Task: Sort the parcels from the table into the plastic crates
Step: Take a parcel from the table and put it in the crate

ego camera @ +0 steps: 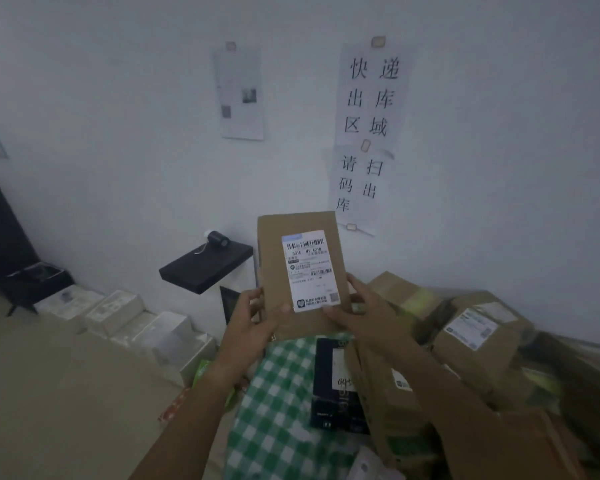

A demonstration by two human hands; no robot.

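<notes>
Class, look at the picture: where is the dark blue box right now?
The dark blue box lies low and centre on the green checked cloth, just below the held parcel and left of the parcel pile.

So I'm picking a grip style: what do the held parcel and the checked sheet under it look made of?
Held parcel: matte brown cardboard, it seems, with a white paper label.
Checked sheet: green-white, probably cloth or thin plastic; too blurred to tell.

Parcel (302, 271): flat brown cardboard, white barcode label facing camera, held upright above piled brown parcels (478, 341) on table.
</notes>
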